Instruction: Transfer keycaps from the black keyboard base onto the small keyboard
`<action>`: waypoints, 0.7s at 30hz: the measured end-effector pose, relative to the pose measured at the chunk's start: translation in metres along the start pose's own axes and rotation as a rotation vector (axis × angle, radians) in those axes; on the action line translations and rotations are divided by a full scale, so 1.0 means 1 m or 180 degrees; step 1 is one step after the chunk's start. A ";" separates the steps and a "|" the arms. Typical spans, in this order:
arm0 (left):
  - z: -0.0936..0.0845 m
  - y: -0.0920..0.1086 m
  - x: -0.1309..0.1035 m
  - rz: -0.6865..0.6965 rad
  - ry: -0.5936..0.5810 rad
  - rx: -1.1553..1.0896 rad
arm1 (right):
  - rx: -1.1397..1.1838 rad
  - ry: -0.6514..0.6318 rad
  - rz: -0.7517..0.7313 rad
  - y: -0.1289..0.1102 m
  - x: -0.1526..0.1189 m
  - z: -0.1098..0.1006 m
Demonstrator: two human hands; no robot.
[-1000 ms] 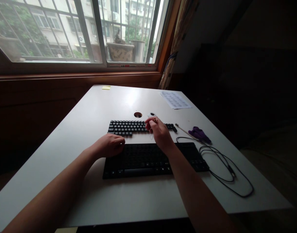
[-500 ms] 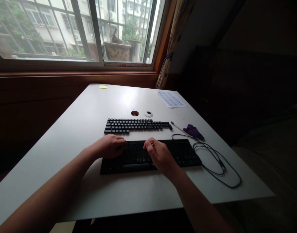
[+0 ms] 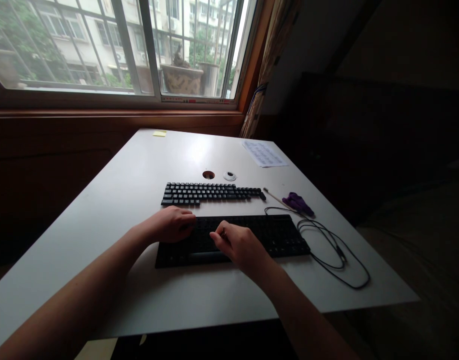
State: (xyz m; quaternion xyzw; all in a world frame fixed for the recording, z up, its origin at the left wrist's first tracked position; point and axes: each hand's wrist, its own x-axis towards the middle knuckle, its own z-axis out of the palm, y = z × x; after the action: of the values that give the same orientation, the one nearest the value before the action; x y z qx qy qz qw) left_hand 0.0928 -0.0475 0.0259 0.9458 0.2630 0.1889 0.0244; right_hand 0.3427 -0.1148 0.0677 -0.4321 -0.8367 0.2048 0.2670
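A black keyboard [image 3: 285, 235] lies on the white table, its left and middle part largely bare of keycaps. At its upper left, my left hand [image 3: 171, 223] is closed, fingers curled over the keyboard's back edge. Over the middle, my right hand [image 3: 239, 242] is pinched; a small brownish bit shows at its fingers, too small to name. Its fingertips point down at the bare key area. Behind the keyboard, loose black keycaps [image 3: 202, 192] stand in rows in keyboard order.
A brush [image 3: 274, 195] with a thin handle lies beside a crumpled purple cloth [image 3: 298, 204]. The keyboard's black cable [image 3: 355, 287] is looped at the right. Farther back are a round table hole [image 3: 208, 175], a white ring cover [image 3: 230, 176], printed sheets [image 3: 265, 153] and a yellow note [image 3: 159, 133].
My right hand has moved a little left and down over the keyboard, still pinched. My left hand stays in place at the back edge.
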 end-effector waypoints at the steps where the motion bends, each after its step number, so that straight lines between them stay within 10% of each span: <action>1: 0.000 0.000 0.000 0.0004 0.0016 -0.0025 | -0.0020 -0.0010 0.0004 0.001 0.000 0.001; 21: -0.001 0.002 0.000 -0.0004 -0.0007 0.0158 | 0.1488 0.0444 0.1105 0.036 -0.012 0.009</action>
State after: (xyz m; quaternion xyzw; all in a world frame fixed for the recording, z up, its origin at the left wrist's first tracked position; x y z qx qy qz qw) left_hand 0.0937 -0.0493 0.0269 0.9462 0.2682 0.1812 0.0013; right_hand 0.3643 -0.1063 0.0369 -0.5085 -0.6601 0.4044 0.3770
